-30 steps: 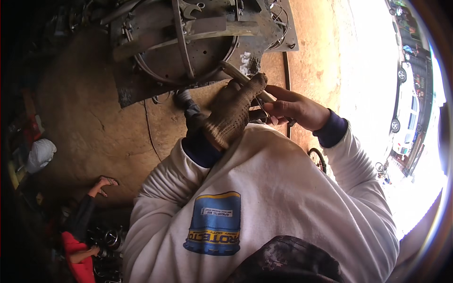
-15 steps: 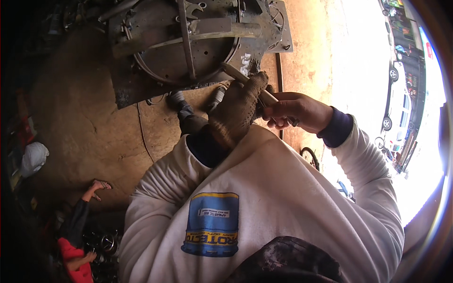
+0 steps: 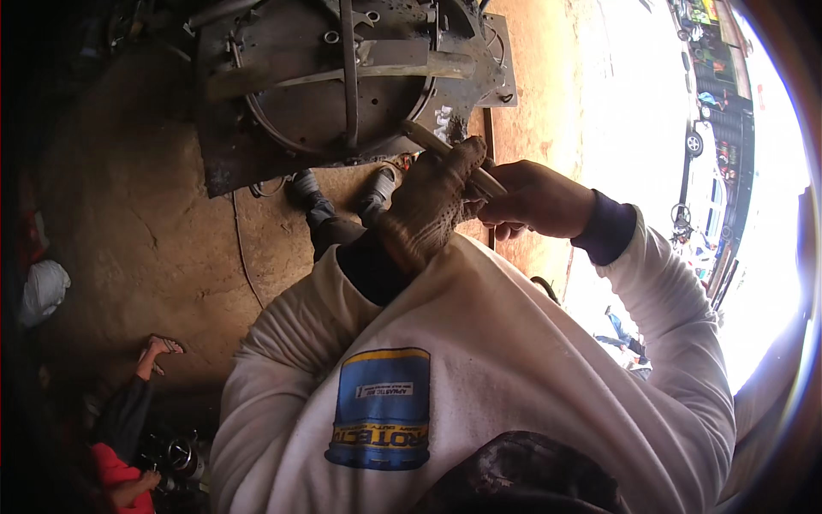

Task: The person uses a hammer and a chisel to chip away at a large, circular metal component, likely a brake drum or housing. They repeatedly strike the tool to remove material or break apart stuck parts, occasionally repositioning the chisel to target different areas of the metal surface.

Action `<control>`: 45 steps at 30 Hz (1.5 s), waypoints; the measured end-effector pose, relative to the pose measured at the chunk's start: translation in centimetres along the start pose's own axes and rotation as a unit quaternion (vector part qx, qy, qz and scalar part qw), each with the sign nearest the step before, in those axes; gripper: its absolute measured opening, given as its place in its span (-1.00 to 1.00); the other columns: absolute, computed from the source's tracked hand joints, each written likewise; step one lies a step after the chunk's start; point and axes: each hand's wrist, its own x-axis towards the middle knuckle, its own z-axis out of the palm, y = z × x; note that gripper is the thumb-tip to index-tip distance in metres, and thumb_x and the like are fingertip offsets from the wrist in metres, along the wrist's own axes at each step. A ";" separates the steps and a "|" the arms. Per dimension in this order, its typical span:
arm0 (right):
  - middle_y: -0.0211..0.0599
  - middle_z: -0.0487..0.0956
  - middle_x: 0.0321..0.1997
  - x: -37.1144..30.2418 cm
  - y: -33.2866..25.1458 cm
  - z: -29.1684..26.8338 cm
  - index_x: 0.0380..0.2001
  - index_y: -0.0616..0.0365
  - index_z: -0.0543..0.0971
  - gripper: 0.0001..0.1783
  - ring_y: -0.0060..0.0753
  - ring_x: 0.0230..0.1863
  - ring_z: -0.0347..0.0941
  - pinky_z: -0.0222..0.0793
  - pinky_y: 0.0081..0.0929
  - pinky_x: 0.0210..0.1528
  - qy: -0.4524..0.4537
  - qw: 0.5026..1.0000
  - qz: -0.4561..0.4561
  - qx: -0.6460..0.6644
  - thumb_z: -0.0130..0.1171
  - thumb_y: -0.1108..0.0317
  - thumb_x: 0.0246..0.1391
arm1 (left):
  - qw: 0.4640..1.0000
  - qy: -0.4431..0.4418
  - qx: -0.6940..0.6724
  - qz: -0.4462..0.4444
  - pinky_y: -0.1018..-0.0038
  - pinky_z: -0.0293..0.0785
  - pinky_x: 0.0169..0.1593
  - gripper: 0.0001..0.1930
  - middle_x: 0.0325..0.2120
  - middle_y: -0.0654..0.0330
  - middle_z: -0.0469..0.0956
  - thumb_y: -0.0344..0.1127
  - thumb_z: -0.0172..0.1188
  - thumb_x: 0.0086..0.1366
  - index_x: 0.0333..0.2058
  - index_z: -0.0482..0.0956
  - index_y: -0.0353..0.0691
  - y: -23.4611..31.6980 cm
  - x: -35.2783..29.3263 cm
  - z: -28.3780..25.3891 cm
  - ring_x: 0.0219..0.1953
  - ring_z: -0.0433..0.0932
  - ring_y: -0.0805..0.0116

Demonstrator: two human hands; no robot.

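My gloved left hand (image 3: 437, 193) is closed around a pale, slightly curved metal strip (image 3: 486, 180). The strip slants from the metal table's near edge down toward my other hand. My bare right hand (image 3: 544, 199) is closed, with its fingers curled at the strip's lower end. What those fingers grip is hidden behind them. Just beyond, a dark steel worktable (image 3: 223, 167) carries a round metal hoop (image 3: 278, 133). A narrow flat bar (image 3: 348, 81) crosses the hoop lengthwise, and a wider curved bar (image 3: 394, 68) lies across it.
Another person's feet (image 3: 304, 184) stand by the table's near edge. A cable (image 3: 242, 248) runs over the brown floor. A person in red (image 3: 120, 471) is low at the left, near a white bag (image 3: 43, 291). Parked vehicles (image 3: 695, 141) show in bright light at far right.
My right hand has shifted slightly left and up, covering more of the strip's lower end. My left hand keeps its grip. The whole view has moved slightly.
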 end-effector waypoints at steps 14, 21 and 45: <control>-0.19 0.65 -0.38 -4.6 0.8 1.5 0.11 0.20 0.47 -0.47 -0.45 -0.39 0.58 0.49 -0.45 -0.30 0.221 0.960 -0.135 -0.103 0.34 0.36 0.06 | 0.988 -0.017 -0.152 0.037 0.29 0.52 -0.05 -0.67 -0.37 0.15 0.56 -0.04 0.13 0.39 -0.26 0.52 -0.24 0.2 -0.4 0.8 -0.23 0.57 0.28; -0.06 0.63 -0.21 -4.4 1.7 2.1 0.16 0.18 0.44 -0.47 -0.15 -0.26 0.60 0.50 -0.33 -0.19 0.243 0.923 -0.249 -0.163 0.25 0.46 0.09 | 0.974 -0.013 -0.220 0.051 0.33 0.54 -0.01 -0.77 -0.38 0.20 0.51 -0.14 0.10 0.42 -0.29 0.44 -0.19 -0.5 -0.8 1.4 -0.23 0.56 0.37; -0.33 0.59 -0.28 -1.2 10.4 4.9 -0.05 0.32 0.48 -0.69 -0.58 -0.30 0.50 0.43 -0.56 -0.24 0.163 0.946 -0.166 0.227 0.16 0.31 0.26 | 0.965 -0.005 -0.257 0.052 0.06 0.44 0.10 -0.76 -0.30 0.13 0.53 -0.15 0.09 0.38 -0.22 0.53 -0.21 -1.5 0.0 0.5 0.01 0.51 0.05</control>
